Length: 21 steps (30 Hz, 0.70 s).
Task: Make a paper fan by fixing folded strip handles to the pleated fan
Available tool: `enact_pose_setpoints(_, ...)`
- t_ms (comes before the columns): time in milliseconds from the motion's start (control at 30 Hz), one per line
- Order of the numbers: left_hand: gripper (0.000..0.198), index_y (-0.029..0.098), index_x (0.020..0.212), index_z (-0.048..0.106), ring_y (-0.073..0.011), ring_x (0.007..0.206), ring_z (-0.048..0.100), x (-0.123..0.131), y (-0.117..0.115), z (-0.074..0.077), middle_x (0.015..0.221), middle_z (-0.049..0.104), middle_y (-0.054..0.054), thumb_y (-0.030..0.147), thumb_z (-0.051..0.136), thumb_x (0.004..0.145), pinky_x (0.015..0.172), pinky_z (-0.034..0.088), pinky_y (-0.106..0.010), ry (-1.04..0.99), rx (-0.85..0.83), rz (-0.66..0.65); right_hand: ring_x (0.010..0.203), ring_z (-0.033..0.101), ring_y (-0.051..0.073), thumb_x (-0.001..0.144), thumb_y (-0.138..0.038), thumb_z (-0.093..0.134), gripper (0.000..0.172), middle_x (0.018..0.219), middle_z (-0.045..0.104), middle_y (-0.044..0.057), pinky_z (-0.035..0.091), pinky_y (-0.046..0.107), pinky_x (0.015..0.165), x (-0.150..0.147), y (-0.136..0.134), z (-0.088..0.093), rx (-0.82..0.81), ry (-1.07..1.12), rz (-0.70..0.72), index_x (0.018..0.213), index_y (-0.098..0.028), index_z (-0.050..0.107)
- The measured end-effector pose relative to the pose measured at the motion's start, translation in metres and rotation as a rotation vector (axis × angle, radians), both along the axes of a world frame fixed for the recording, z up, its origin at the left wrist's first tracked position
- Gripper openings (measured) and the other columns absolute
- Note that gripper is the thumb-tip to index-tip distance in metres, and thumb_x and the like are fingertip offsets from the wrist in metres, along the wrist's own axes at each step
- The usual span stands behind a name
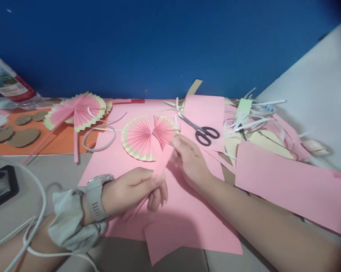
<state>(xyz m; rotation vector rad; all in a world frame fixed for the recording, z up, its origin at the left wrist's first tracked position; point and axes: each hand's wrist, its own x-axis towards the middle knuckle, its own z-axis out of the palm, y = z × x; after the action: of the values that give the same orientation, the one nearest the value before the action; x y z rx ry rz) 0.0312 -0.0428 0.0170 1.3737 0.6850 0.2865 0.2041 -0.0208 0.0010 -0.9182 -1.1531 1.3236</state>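
Observation:
My left hand (135, 190), with a grey watch and a scrunchie on the wrist, pinches the lower end of a narrow folded pink paper strip (162, 164). My right hand (189, 158) grips the strip's upper end, its fingers closed and slightly blurred. Just beyond the hands lies a pleated pink paper fan with a yellow-green rim (146, 138), on a large pink sheet (122, 158). Black-handled scissors (202, 132) rest on another pink sheet to the right of the fan.
More pleated fans (78, 110) lie at the back left on an orange sheet (59, 141) with brown card ovals (23, 136). A pile of paper strips (252, 121) and pink sheets (289, 185) fills the right. A phone (0, 185) and a white cable (40, 211) sit left.

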Motion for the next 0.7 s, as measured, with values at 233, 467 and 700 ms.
enact_pose_setpoints(233,0.051,0.010,0.080,0.065,-0.0153,0.055,0.059,0.001,0.001,0.001,0.054,0.061,-0.004,0.048,0.034,0.093,0.066,0.048,-0.029,-0.064,-0.036,0.034,0.047,0.031,0.009,0.089,-0.055,0.046,0.046,0.054,0.037,-0.005,0.028,0.022,0.047,0.001,-0.008,0.002,-0.008,-0.038,0.169,0.062,-0.019,0.040)
enact_pose_setpoints(467,0.051,0.011,0.074,0.062,-0.0151,0.052,0.058,0.002,0.003,0.000,0.052,0.060,-0.004,0.046,0.031,0.095,0.066,0.048,-0.031,-0.082,-0.057,0.056,0.044,0.030,0.009,0.092,-0.048,0.048,0.044,0.050,0.032,-0.006,0.031,0.023,0.047,-0.003,-0.010,0.001,-0.037,-0.023,0.143,0.059,-0.020,0.041)
enact_pose_setpoints(700,0.053,0.011,0.074,0.064,-0.0161,0.055,0.059,0.001,0.001,-0.001,0.055,0.062,-0.006,0.050,0.035,0.093,0.068,0.049,-0.032,-0.118,-0.022,0.034,0.050,0.050,0.012,0.093,-0.047,0.045,0.047,0.048,0.049,-0.002,0.042,0.025,0.055,-0.004,-0.021,0.001,-0.047,-0.142,0.457,0.056,-0.018,0.047)
